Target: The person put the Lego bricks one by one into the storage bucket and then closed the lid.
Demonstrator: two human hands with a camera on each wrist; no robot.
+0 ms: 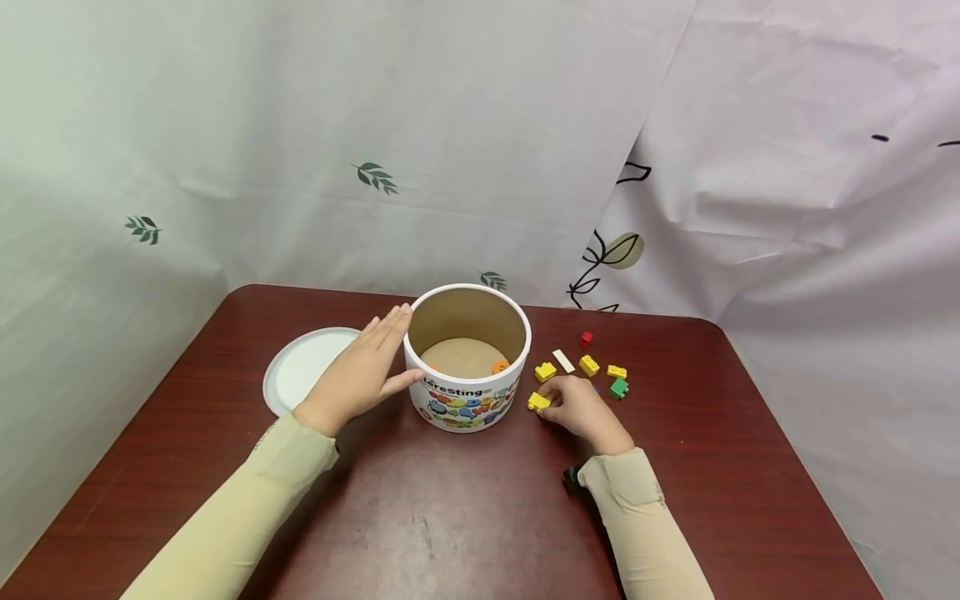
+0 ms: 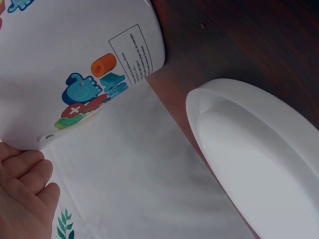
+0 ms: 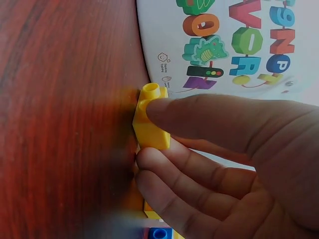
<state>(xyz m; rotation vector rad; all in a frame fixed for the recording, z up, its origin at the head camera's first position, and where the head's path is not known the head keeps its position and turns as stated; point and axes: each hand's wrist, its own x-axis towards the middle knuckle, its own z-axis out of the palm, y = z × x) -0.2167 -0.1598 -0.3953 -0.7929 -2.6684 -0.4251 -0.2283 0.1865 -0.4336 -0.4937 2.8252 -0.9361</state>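
A round white tub [image 1: 463, 400] printed with colourful letters stands on the table, its top uncovered. Orange pieces [image 1: 500, 367] lie inside on its floor. My left hand [image 1: 363, 367] is at the tub's left side, its fingers straight along the rim and its thumb towards the front. Right of the tub, my right hand [image 1: 581, 408] pinches a yellow building brick [image 3: 152, 122] between thumb and fingers, low by the tabletop. Close around that hand lie other yellow bricks [image 1: 545, 372], a green brick [image 1: 618, 387] and a blue brick [image 3: 160, 233], mostly hidden in the head view.
A white round lid [image 1: 300, 367] lies left of the tub, partly behind my left hand. Farther back on the right are a white flat piece [image 1: 563, 361] and a small red brick [image 1: 587, 338]. The dark red table [image 1: 465, 517] meets a pale curtain [image 1: 465, 167] behind.
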